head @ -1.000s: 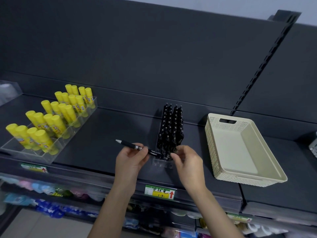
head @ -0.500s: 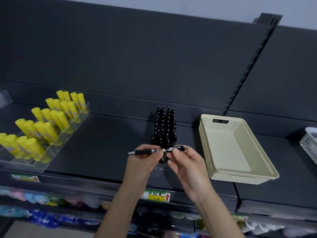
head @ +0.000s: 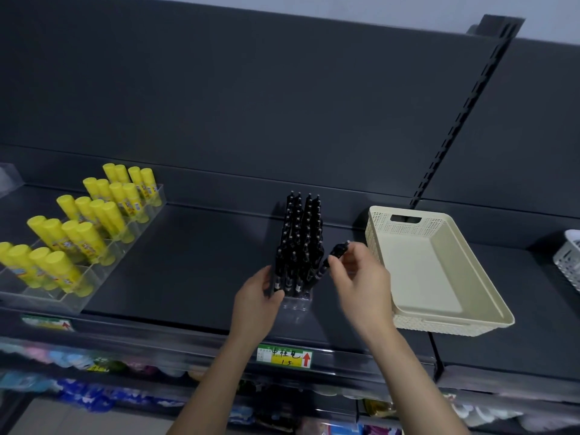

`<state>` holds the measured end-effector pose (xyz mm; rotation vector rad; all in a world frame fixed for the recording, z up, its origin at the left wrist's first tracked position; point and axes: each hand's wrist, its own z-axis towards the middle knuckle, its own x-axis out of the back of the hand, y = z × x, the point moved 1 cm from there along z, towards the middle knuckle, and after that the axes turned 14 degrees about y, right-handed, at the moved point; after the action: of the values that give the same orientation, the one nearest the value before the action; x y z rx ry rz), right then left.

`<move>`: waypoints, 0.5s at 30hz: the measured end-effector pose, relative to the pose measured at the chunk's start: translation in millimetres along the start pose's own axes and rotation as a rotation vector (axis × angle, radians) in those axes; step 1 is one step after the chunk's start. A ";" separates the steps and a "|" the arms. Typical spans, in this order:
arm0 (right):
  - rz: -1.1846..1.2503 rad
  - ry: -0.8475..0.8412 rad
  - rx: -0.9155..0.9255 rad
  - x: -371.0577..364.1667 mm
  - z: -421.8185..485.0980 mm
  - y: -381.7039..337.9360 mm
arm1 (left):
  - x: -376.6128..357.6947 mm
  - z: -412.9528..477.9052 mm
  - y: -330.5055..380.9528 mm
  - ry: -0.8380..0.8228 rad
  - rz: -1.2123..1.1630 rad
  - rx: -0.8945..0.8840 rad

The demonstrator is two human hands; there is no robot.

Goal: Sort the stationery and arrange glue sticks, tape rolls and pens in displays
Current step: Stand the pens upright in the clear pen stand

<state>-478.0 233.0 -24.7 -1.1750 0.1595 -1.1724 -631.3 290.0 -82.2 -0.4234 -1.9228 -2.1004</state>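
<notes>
A clear stepped display [head: 296, 301] full of several black pens [head: 299, 237] stands mid-shelf. My right hand [head: 361, 279] pinches one black pen [head: 333, 257] by its upper end, the pen tilted with its lower end down among the front pens at the display's right side. My left hand [head: 257, 298] holds the display's front left corner. At the left, a clear tiered tray [head: 50, 298] holds several upright yellow glue sticks [head: 84, 221].
An empty cream plastic basket [head: 439, 274] sits just right of my right hand. A white basket [head: 569, 262] shows at the right edge. The dark shelf [head: 188, 265] has a yellow price label [head: 285, 356] on its front rail. Stocked shelves lie below.
The pen was held level by both hands in front of the display. Now only my right hand has it, tilted into the display's right side, and my left hand has gone to the display.
</notes>
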 end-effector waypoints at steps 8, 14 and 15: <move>-0.093 -0.182 0.169 -13.2 -5.5 2.9 | -9.6 7.4 -12.8 -0.017 -0.002 0.056; -0.126 -0.230 0.191 -21.2 -9.2 8.6 | -8.7 10.5 -15.1 -0.038 -0.004 0.063; -0.133 -0.233 0.182 -21.9 -9.1 10.4 | -8.2 10.8 -15.4 -0.037 0.001 0.066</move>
<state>-487.1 243.3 -46.6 -1.1628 -0.2012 -1.1305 -629.3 302.1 -98.6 -0.4517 -2.0058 -2.0352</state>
